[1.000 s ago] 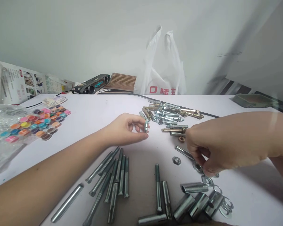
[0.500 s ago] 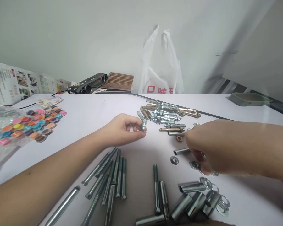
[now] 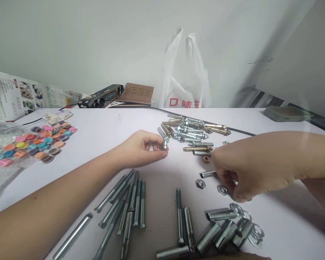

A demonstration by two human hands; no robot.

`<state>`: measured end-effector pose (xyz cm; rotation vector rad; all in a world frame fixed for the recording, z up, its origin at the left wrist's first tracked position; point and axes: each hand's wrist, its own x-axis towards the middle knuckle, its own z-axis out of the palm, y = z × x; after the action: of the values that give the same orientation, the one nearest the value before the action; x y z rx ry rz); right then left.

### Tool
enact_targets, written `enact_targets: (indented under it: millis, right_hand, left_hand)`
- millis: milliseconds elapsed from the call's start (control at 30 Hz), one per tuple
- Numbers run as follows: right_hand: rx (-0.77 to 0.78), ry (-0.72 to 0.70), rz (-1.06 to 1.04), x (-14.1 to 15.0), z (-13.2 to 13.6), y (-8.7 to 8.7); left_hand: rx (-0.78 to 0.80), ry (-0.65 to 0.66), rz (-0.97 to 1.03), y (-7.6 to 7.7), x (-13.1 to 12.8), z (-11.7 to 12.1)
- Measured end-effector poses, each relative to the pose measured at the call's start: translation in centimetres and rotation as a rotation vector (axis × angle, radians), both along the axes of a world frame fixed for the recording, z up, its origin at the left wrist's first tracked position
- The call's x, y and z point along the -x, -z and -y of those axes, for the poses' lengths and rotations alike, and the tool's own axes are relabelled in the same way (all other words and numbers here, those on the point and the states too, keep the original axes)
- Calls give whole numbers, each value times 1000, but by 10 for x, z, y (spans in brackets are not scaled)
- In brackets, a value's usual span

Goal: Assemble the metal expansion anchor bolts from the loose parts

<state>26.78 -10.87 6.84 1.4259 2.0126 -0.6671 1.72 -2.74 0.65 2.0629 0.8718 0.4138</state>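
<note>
My left hand (image 3: 142, 148) rests on the white table (image 3: 108, 126) and pinches a short silver bolt (image 3: 165, 144) upright between thumb and fingers. My right hand (image 3: 246, 168) reaches down over loose nuts and washers; its fingertips pinch at a small piece beside a hex nut (image 3: 222, 189), and what they hold is hidden. Another hex nut (image 3: 200, 183) and a small sleeve (image 3: 208, 174) lie just left of that hand. A pile of assembled anchor bolts (image 3: 195, 131) lies beyond both hands.
Long bolts (image 3: 130, 202) lie in a row near me, with metal sleeves (image 3: 222, 225) and washers (image 3: 256, 233) at the right. Coloured discs (image 3: 35, 142) and a clear bag sit left. A white plastic bag (image 3: 185, 79), a black device (image 3: 101, 97) and a green tray (image 3: 287, 113) stand at the back.
My right hand's fingers have shifted slightly over the nuts and washers, and the small sleeve has turned and slid left. My left hand has kept still with the bolt.
</note>
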Motion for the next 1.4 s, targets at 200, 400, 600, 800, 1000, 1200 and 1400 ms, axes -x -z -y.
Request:
enact_targets:
  millis: [200,400,600,800,1000,1200,1400]
  right_hand:
    - [103,3,-290,-11,-17,-10]
    - [-173,170,-803,5,-29,-11]
    - [-284,399,-970,28,-47,13]
    - [-143,566,-1088,33,-51,25]
    - [-153,561,-1047,32,-50,20]
    - [-184,467,-875,12,-54,5]
    - [-213,365,-693,7,-53,7]
  left_hand:
    - [-1,-6,-9,2,1,-1]
    - [-30,12,-18,1,-1,-1]
    - [-51,48,-15,0,-1,-1]
    - [-45,42,-10,1,0,0]
    - [-36,60,-8,1,0,-1]
    - [-13,49,5,2,0,-1]
    - [16,20,25,1,1,-1]
